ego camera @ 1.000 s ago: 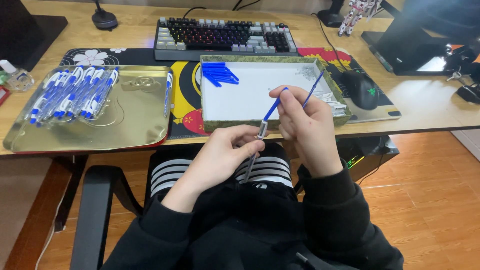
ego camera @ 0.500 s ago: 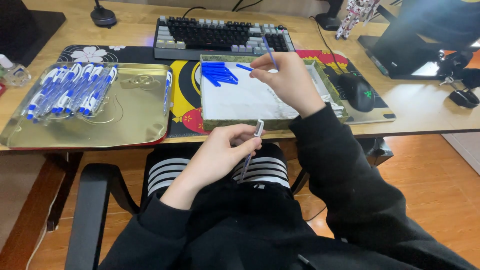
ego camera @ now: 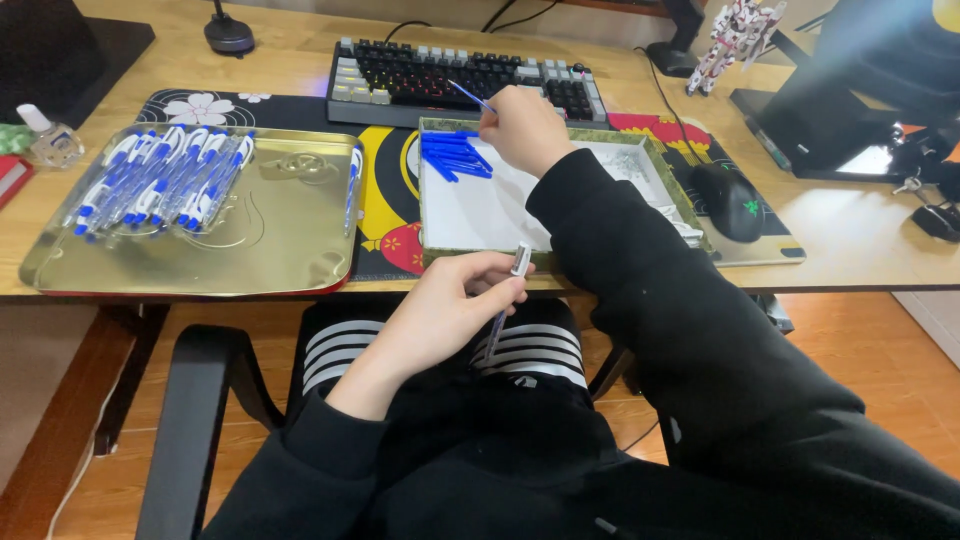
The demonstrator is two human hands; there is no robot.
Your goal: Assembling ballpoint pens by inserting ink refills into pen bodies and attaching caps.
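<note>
My left hand (ego camera: 452, 306) rests over my lap at the desk's front edge, holding a clear pen barrel (ego camera: 505, 302) upright. My right hand (ego camera: 522, 130) reaches across a white, green-rimmed tray (ego camera: 560, 258) and pinches a thin blue refill (ego camera: 468, 96) above a pile of blue refills (ego camera: 455, 156) in the tray's far left corner. Small metal springs (ego camera: 628, 160) lie in the tray's far right corner.
A gold metal tray (ego camera: 260, 250) on the left holds several assembled blue-and-white pens (ego camera: 160, 178). Behind the trays sit a keyboard (ego camera: 460, 78), a patterned desk mat and a black mouse (ego camera: 728, 200). A monitor base and a small robot figure stand far right.
My right hand has moved from in front of my chest out over the white tray to its far left corner, carrying the blue refill. The left hand has stayed put with the barrel.
</note>
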